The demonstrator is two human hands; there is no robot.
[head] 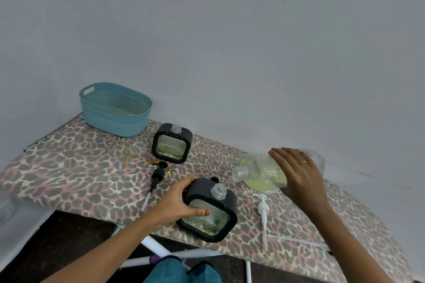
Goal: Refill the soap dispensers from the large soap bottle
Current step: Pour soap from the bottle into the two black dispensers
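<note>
Teal basket (110,122) sits at 10 o'clock on the leopard-print ironing board (69,167), against the wall. Black pump (158,174) lies flat at 10 o'clock from the near dispenser, tube pointing to 7. Far dispenser (172,143) stands upright at 11 o'clock: black rounded-square frame, clear window, clear threaded neck uncapped, shallow greenish soap at the bottom. My left hand (177,204) grips the near dispenser (216,220), fingers curled over its top-left corner, thumb pressed across the window. Same build as the far one, at the board's near edge, tipped so the open neck leans toward 1 o'clock. Low greenish, bubbly layer inside. Large soap bottle (259,172) is at 2 o'clock from it, off the board, held nearly horizontal with its uncapped threaded mouth aimed at 8 o'clock, just above and beside the dispenser neck. Clear plastic, with yellow-green soap pooled along the lower side. A thin strand seems to run from its mouth toward the neck. White pump (263,211) lies on the board at 3 o'clock, tube pointing to 6. My right hand (299,174) wraps the bottle body from above, fingers closed round it.
</note>
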